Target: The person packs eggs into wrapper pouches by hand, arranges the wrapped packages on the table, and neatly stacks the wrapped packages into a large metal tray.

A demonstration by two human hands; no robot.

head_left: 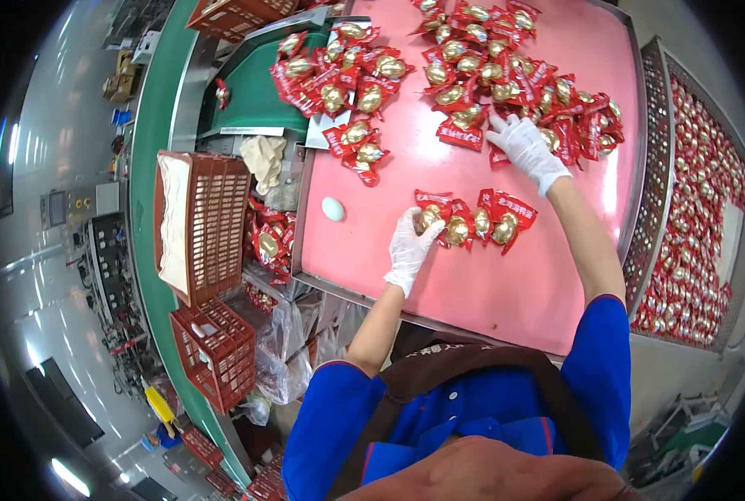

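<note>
- The left hand [413,249], in a thin whitish glove, has thumb and fingers drawn in around the leftmost packet [428,219] of a short row of packets on the pink tabletop [356,275].
- The right hand [527,150], gloved too, lies at one o'clock from that row, fingers partly spread at the near edge of the large pile [489,71]; whether it grips a packet I cannot tell.
- A hard pinch could tear a wrapper or crack its contents, I'd judge; a sideways nudge could skew the row, the crimped ends lying so close.
- The slick surface might let the pale egg-shaped piece [332,209], at nine o'clock, roll if bumped (it looks smooth and unwrapped).
- Wrappers are glossy red with frilled ends and rounded gold middles.
- Farther out: a ribbed brown crate [218,225] at nine o'clock, a perforated metal tray [652,159] of packets at three, green belting [251,100] towards ten.
</note>
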